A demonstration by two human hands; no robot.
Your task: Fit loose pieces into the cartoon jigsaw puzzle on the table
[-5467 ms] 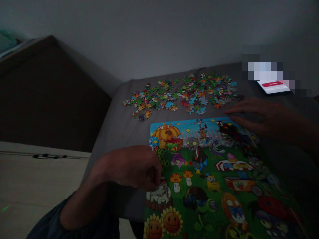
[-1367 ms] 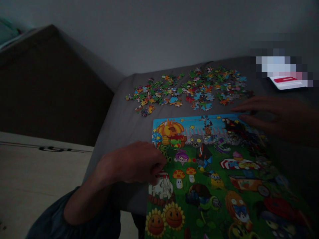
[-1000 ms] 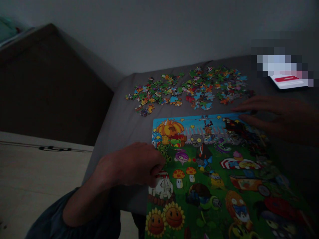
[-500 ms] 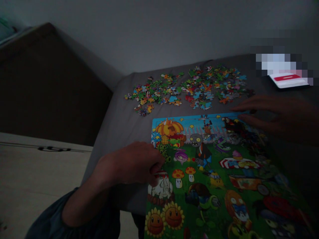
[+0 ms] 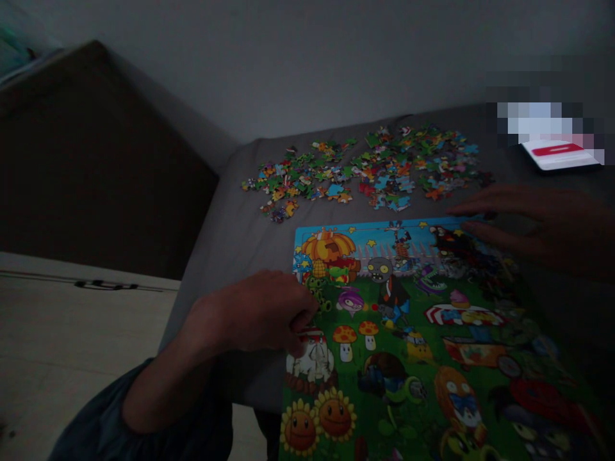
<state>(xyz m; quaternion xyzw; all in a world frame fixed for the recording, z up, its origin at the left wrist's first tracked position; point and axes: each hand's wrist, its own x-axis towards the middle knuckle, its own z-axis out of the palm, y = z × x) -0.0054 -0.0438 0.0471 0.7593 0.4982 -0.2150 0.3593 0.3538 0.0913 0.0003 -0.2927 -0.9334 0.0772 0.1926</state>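
A colourful cartoon puzzle board (image 5: 379, 358) lies before me, showing a pumpkin, sunflowers and zombie figures. At its left edge my left hand (image 5: 254, 310) is curled, the thumb and bent fingers closed on the edge. My right hand (image 5: 538, 221) is at the board's far right corner. Its fingers are stretched out, with a gap between them and the thumb, and the thumb lies along the corner. Beyond the board, loose jigsaw pieces (image 5: 327, 173) are spread in a wide heap, overlapping one another.
The board and pieces lie on a grey cloth-covered surface (image 5: 211, 256) against a pale wall (image 5: 307, 64). A lit phone-like screen (image 5: 560, 153), partly blurred out, is at the back right. On the left stands a dark panel (image 5: 96, 160), above a pale floor (image 5: 86, 346) with a dark cord (image 5: 106, 285).
The view has shifted very slightly. Both hands, the board and the loose pieces keep the same places relative to one another.
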